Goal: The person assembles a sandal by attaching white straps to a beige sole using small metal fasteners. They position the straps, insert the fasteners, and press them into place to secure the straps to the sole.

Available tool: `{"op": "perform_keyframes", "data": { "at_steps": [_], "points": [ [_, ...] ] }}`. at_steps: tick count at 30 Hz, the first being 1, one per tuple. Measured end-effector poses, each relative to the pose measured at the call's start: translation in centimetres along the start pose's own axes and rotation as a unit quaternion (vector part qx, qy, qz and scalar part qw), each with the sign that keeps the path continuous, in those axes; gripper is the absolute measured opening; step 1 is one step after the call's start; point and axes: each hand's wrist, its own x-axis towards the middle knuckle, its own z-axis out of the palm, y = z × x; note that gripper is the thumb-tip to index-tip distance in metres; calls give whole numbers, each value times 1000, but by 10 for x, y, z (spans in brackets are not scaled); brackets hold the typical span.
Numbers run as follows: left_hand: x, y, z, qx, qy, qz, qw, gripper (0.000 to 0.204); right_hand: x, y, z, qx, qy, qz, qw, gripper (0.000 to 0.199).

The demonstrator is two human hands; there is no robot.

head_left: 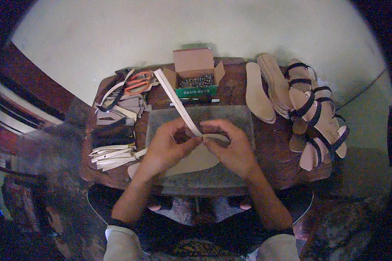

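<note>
On my feed, the left hand (167, 141) and right hand (231, 148) each have the grip pinching a long pale strip (174, 95), its free length slanting toward 11 o'clock, above a tan insole (195, 162) on a grey slab (224, 113). Farther out on the brown counter (270, 161), I see an open green box (196, 91) of small metal pieces at 12 o'clock, orange-handled scissors (139, 82) between 10 and 11, more pale strips (113, 157) near 9, and black-strapped sandals (321, 118) between 2 and 3.

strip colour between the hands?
The strip is off-white, shown best in the head view.
</note>
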Motion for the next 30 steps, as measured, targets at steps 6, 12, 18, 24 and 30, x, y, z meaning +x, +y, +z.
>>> {"op": "perform_keyframes", "data": {
  "at_steps": [6, 12, 18, 24, 30],
  "points": [
    [-3, -21, 14, 105, -14, 74, 992, 13, 0, -19, -11, -56, 8, -128, 990, 26],
    [-1, -20, 10, 10, -7, 24, 1000, 12, -5, -32, -18, 107, -82, -15, 991, 19],
    [-13, -20, 2, -42, 58, -92, 993, 11, 5, -22, -29, 151, -134, 12, 979, 24],
    [-15, -39, 6, -52, 59, 7, 997, 10, -6, -42, -8, 147, -153, 22, 977, 33],
    [-18, -28, 9, -82, 29, -32, 996, 11, -6, -32, -1, 83, -178, -43, 980, 25]
  ]
}}
